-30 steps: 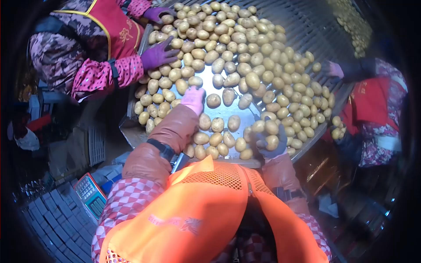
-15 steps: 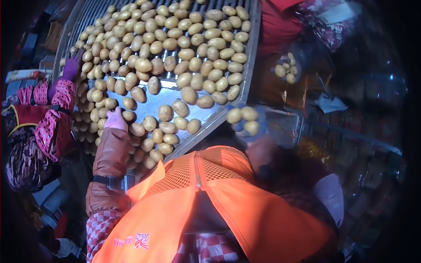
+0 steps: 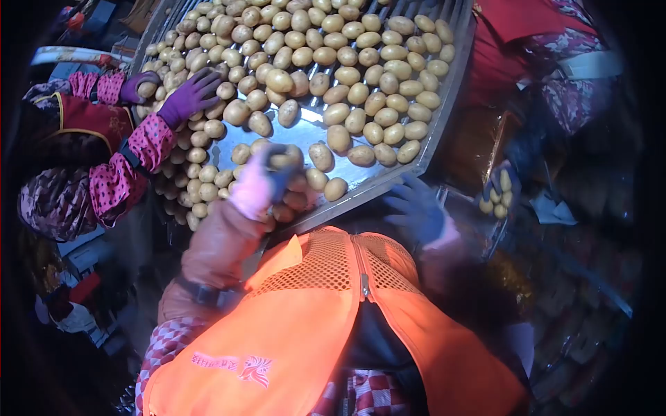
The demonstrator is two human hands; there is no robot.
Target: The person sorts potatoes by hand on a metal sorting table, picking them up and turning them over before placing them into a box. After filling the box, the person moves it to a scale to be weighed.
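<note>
Many pale yellow potatoes [image 3: 338, 139] lie on the slatted metal table [image 3: 388, 177], over its rollers and a smooth metal sheet. My left hand [image 3: 260, 184], in a pink glove with a dark blue palm, is over the near part of the sheet, smeared by motion. Its fingers curl around a potato [image 3: 281, 161], and more potatoes lie beside and under it. Just off the table's near right edge, my right hand [image 3: 418, 208] is in a blue glove with a pink cuff. Its fingers are spread, with nothing in them.
At left a co-worker's purple-gloved hand [image 3: 191, 98] rests at the potatoes; their other hand [image 3: 135, 88] has a potato. Several potatoes [image 3: 497, 197] with blue glove fingers around them are at right. A person in red clothing [image 3: 517, 35] is beyond the far right edge.
My right hand held several potatoes and now is without them. My left hand has moved right across the sheet. The co-worker's purple-gloved hands have shifted onto the potatoes. The view has swung.
</note>
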